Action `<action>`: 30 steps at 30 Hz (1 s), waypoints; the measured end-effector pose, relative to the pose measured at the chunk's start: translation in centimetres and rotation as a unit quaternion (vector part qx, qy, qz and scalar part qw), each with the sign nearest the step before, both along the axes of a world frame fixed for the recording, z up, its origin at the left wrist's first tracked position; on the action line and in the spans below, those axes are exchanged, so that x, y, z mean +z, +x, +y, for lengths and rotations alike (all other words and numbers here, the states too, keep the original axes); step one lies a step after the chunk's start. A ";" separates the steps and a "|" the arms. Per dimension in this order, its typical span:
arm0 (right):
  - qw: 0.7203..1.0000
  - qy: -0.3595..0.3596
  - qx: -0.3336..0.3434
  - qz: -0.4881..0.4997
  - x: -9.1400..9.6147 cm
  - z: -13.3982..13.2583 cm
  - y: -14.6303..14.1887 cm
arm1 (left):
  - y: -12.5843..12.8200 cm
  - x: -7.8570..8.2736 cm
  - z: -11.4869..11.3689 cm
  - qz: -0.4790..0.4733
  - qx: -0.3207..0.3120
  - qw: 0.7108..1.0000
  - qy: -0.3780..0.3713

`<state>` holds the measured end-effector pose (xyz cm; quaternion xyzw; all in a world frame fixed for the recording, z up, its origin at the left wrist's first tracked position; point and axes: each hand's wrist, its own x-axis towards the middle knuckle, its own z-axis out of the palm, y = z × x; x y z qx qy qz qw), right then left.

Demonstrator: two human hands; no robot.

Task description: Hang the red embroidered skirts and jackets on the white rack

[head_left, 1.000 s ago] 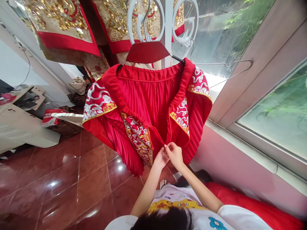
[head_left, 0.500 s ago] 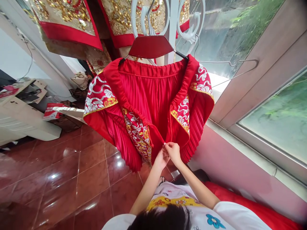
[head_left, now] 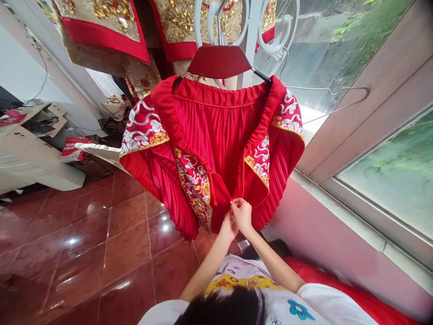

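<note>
A red pleated skirt (head_left: 221, 131) with a gathered waistband hangs open before me, its panels (head_left: 194, 180) embroidered in silver and gold. The skirt is held up by a hanger with a dark red centre piece (head_left: 219, 62). Low at the skirt's front, my right hand (head_left: 242, 215) is closed in a pinch on the tip of a narrow red tie. Just under it, my left hand (head_left: 229, 225) is also closed at the same spot, its fingertips partly hidden by the right hand. Loose red cord ends show beside both hands.
Behind the skirt hang cream garments with gold sequins and red borders (head_left: 104, 38). A white scrollwork rack (head_left: 250, 40) and a bare wire hanger (head_left: 352, 88) are near the window at right. Red tiles (head_left: 128, 225) cover the floor; a white desk (head_left: 34, 158) stands left.
The view has shifted slightly, so the hanger and skirt top appear a little higher and farther right. Both hands stay together at the same red tie.
</note>
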<state>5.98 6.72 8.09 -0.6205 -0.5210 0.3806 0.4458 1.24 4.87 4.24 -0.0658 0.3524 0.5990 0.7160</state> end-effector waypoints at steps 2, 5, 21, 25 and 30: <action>1.000 -0.004 -0.007 0.015 0.0 -0.1 -0.1 | -0.1 0.1 -0.1 -0.017 -0.007 1.000 -0.007; 0.995 -0.035 -0.010 0.089 0.3 -0.1 -0.1 | -0.3 0.4 -0.3 -0.039 -0.003 0.999 -0.016; 0.854 -0.262 0.091 0.441 2.2 -0.7 0.3 | -1.9 1.7 0.4 -0.078 -0.046 0.996 -0.025; 0.866 -0.252 0.086 0.423 2.7 -0.7 0.3 | -1.9 1.5 0.3 -0.068 -0.053 0.996 -0.023; 0.895 -0.215 0.057 0.386 4.1 -0.5 0.1 | -1.7 2.1 0.7 -0.063 -0.044 0.997 0.004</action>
